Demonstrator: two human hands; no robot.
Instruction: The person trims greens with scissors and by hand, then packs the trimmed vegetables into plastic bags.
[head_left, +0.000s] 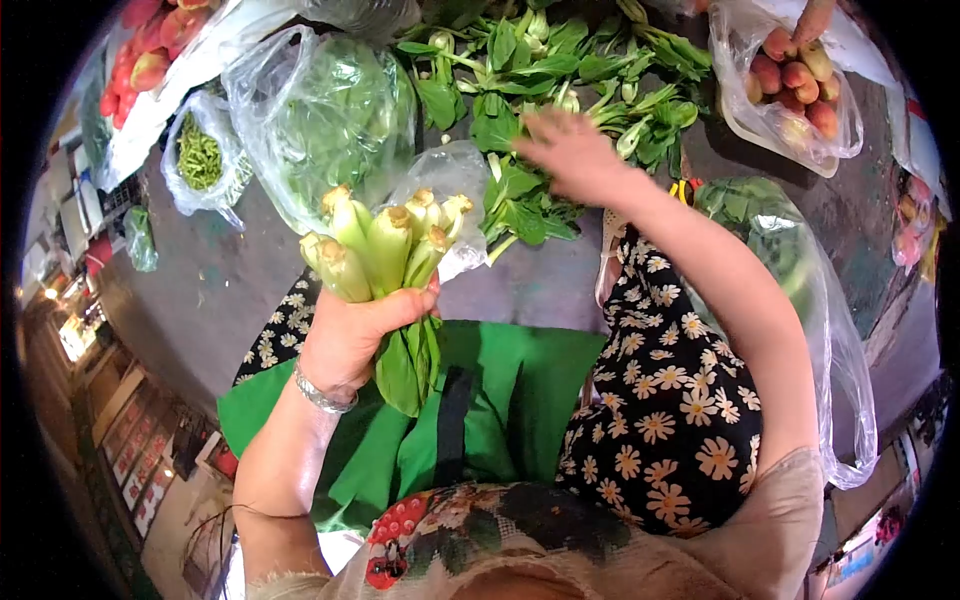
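My left hand (365,330) is closed round a bunch of bok choy (385,245). Its cut stem ends point up and away from me, and its leaves hang below my fist. A silver bracelet (325,393) is on that wrist. My right hand (575,160), a little blurred, reaches over the loose bok choy (525,205) spread across the dark table. Its fingers stretch out to the left with nothing visible in them; whether they touch the leaves I cannot tell.
Left of the pile stands a clear bag of greens (345,120), beside a small bag of green pods (200,155). Another bag of greens (770,240) lies right, near orange-handled scissors (685,190). Peaches (800,85) fill a bagged tray at the back right. A green apron (500,400) covers my lap.
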